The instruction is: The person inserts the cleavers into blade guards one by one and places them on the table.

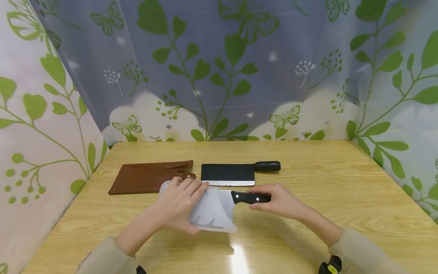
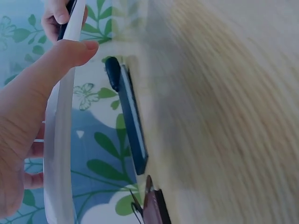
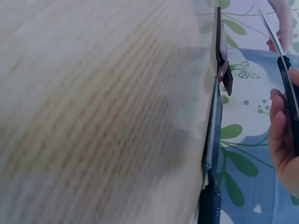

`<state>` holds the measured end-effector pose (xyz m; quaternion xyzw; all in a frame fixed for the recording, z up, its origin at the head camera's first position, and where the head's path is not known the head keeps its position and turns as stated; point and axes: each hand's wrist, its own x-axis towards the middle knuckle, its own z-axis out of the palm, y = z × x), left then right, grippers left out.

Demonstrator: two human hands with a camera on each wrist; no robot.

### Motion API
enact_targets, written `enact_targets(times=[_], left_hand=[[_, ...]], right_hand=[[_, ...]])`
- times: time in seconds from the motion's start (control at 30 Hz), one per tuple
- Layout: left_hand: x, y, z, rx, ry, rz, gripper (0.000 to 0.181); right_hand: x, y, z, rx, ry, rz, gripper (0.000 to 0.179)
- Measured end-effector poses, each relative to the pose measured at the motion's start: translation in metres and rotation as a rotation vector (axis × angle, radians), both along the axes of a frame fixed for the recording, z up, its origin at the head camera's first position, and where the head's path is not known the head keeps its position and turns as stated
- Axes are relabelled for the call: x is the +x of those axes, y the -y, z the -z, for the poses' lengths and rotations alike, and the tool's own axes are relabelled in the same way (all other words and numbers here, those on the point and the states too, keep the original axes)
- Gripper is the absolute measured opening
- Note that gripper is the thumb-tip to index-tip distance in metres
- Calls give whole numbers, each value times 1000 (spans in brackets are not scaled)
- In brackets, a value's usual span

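In the head view my left hand (image 1: 181, 201) grips a whitish translucent blade guard (image 1: 213, 215), with fingers over its top edge and the thumb low on the near side. The guard covers most of the blade of a cleaver (image 1: 251, 198); a strip of bare blade shows next to the black riveted handle. My right hand (image 1: 282, 201) holds the end of that handle between thumb and fingers. In the left wrist view the guard (image 2: 60, 140) appears edge-on, above the tabletop. The right wrist view shows my right fingers (image 3: 279, 128) curled at the handle (image 3: 290, 98).
Behind the hands, a second cleaver (image 1: 227, 173) with a dark blade and black ribbed handle lies flat on the wooden table (image 1: 325, 182). Left of it lies a brown leather sheath (image 1: 140, 177) with a snap strap. A patterned curtain (image 1: 256, 114) borders the table's far edge.
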<state>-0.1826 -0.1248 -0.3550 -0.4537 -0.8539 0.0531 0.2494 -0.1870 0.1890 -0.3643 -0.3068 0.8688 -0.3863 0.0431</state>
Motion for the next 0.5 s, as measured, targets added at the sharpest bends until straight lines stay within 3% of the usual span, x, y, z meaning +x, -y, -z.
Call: enact_targets(times=[0.27,0.37,0.5], left_hand=[[3,18,9,-53,58,-65,107],[2,24,12,-60,94,-83,108],[0,28,18,-80,169,-98,106]], right_hand=[[-9,1,11,-65,-22,-75,38],[-12,2,12,-2,-44,-72,36],[-16,5,15,129,-150,-90,31]])
